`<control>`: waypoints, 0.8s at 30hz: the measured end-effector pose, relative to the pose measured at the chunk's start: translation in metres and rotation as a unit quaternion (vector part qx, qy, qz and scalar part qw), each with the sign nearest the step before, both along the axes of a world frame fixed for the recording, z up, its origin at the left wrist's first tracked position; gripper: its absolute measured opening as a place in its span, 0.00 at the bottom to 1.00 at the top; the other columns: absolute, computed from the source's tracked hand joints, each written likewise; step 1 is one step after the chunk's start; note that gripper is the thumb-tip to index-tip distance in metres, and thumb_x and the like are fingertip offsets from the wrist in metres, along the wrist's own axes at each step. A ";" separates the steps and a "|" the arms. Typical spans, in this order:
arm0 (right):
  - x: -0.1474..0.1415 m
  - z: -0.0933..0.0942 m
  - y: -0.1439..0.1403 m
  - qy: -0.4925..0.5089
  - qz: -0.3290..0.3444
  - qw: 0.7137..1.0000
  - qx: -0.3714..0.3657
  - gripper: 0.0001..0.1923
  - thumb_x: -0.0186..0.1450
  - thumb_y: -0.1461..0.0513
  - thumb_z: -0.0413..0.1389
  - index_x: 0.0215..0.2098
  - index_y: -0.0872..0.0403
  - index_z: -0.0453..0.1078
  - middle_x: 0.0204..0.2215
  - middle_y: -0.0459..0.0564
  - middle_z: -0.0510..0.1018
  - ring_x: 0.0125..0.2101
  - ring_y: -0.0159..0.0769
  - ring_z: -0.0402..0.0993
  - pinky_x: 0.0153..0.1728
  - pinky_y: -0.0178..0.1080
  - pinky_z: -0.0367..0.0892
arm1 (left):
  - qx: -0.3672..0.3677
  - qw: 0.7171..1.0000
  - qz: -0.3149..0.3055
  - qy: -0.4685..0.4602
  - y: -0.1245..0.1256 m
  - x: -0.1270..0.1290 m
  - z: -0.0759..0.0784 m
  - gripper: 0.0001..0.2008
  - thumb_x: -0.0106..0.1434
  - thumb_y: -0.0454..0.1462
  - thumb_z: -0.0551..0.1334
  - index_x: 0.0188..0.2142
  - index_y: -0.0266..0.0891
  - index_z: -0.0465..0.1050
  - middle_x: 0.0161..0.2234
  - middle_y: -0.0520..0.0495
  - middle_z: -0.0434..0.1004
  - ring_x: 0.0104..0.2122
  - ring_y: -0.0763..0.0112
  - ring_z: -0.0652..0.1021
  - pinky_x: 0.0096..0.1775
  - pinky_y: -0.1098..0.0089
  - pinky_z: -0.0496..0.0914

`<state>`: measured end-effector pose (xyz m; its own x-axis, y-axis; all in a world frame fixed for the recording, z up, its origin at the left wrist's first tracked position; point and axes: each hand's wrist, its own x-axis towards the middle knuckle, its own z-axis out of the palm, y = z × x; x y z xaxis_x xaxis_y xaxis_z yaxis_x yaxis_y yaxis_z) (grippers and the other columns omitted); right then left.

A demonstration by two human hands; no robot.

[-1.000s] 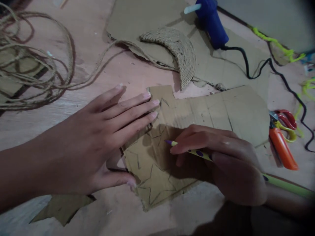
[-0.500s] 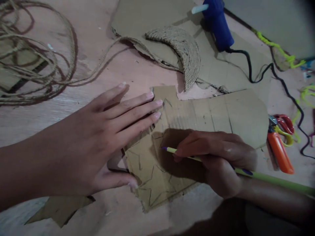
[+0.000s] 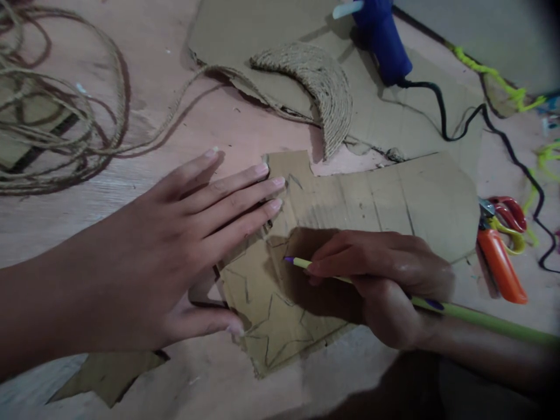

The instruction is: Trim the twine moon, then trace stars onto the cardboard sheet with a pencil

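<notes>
Pencil (image 3: 394,291), long axis nearly level, tip pointing left onto the cardboard sheet (image 3: 371,198) over drawn star outlines. Right hand (image 3: 385,280) pinches the pencil near its tip; left hand (image 3: 175,251), fingers spread flat, presses the sheet's left edge.

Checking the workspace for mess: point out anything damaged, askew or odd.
The twine sprawls in a loose tangle at upper left. The cardboard sheet under the left hand has ragged, uneven cut edges. The glue gun lies on its side on another cardboard piece, its cord trailing past the scissors. The right hand holds a pencil.
</notes>
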<state>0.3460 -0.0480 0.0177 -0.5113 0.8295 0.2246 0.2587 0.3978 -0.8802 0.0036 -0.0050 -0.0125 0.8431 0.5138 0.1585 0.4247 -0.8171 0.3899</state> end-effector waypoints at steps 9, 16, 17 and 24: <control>0.000 0.001 -0.001 0.000 0.015 1.000 -0.003 0.21 0.78 0.74 0.56 0.52 0.50 0.88 0.41 0.50 0.95 0.36 0.35 0.93 0.34 0.35 0.84 | 0.001 1.000 -0.002 -0.003 -0.001 -0.003 0.000 0.55 0.90 0.75 0.50 0.95 0.40 0.57 0.97 0.42 0.56 0.96 0.45 0.63 0.98 0.55 0.34; 0.000 -0.001 0.000 0.014 0.018 1.000 -0.001 0.20 0.78 0.74 0.57 0.52 0.50 0.88 0.40 0.51 0.95 0.36 0.36 0.93 0.34 0.36 0.84 | -0.003 1.000 0.002 -0.004 0.000 -0.001 -0.002 0.55 0.90 0.75 0.50 0.97 0.45 0.51 0.98 0.46 0.54 0.95 0.45 0.64 0.98 0.53 0.35; 0.000 -0.001 0.000 0.014 0.026 1.000 0.003 0.20 0.78 0.74 0.57 0.53 0.51 0.88 0.41 0.52 0.95 0.36 0.36 0.93 0.34 0.36 0.84 | -0.002 1.000 0.002 -0.003 0.000 -0.001 -0.002 0.55 0.90 0.75 0.50 0.97 0.44 0.52 0.98 0.45 0.55 0.96 0.46 0.63 0.98 0.54 0.35; 0.000 0.001 -0.001 0.046 0.001 0.998 -0.038 0.20 0.79 0.74 0.57 0.51 0.52 0.90 0.40 0.51 0.95 0.37 0.35 0.93 0.38 0.34 0.85 | -0.003 1.000 0.008 -0.008 -0.001 -0.003 -0.001 0.55 0.89 0.76 0.50 0.98 0.46 0.50 0.98 0.47 0.54 0.95 0.45 0.65 0.98 0.52 0.36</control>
